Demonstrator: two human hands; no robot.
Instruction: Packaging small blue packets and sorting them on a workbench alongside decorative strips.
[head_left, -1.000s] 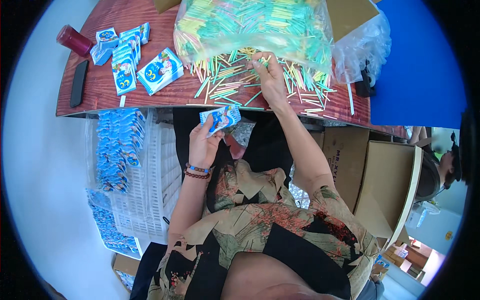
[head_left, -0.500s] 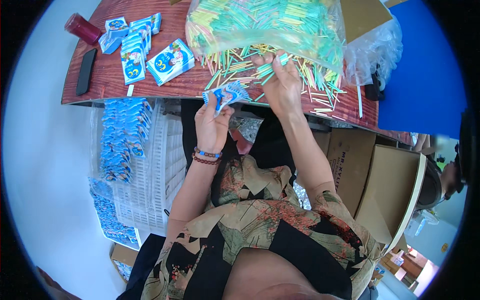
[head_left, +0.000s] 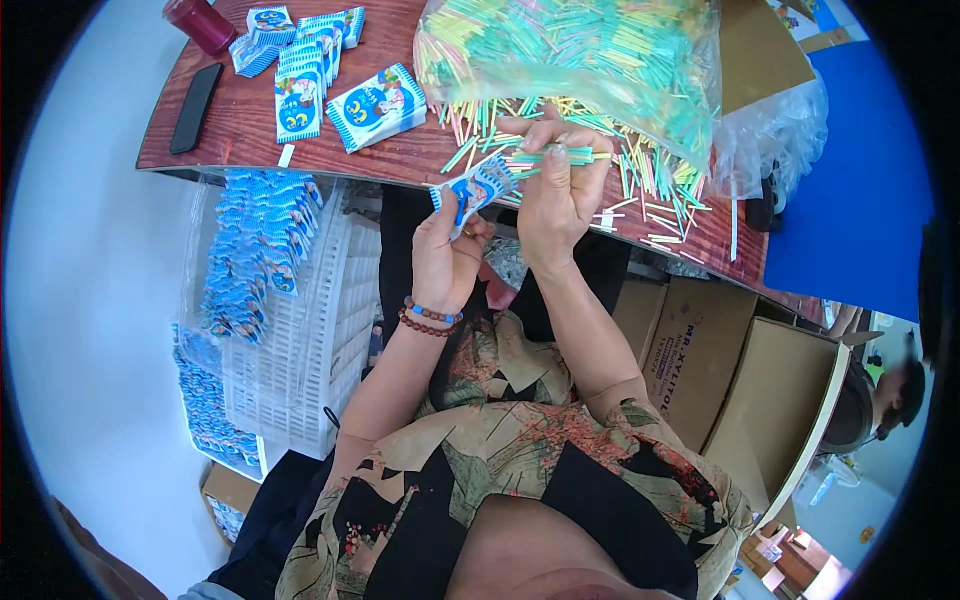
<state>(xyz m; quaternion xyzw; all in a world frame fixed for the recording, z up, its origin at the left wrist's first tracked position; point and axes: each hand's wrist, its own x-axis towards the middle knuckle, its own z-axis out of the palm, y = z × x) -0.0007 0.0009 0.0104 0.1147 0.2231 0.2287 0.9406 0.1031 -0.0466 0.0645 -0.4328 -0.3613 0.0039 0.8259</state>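
Observation:
A small blue-and-white packet [head_left: 474, 192] is pinched in my left hand [head_left: 447, 258], just off the table's near edge. My right hand [head_left: 562, 200] grips a few thin green and yellow sticks [head_left: 577, 156] between thumb and fingers. Their left ends lie at the packet's upper right corner; whether any are inside it I cannot tell. Beyond my hands, a large clear bag [head_left: 570, 60] full of green, yellow and pink sticks lies on its side. Loose sticks [head_left: 655, 190] spread out from its mouth over the table.
On the reddish wooden table [head_left: 240, 110] lie more packets [head_left: 378, 108], a black phone [head_left: 197, 108] and a red jar [head_left: 200, 25]. Below left, a white plastic basket [head_left: 300, 340] stands beside hanging packet strips [head_left: 255, 250]. Cardboard boxes [head_left: 700, 340] stand at right, near another person [head_left: 850, 400].
The right hand has brought its sticks to the packet, turning them more level. The packet is tilted more upright in my left hand. The whole view has shifted slightly.

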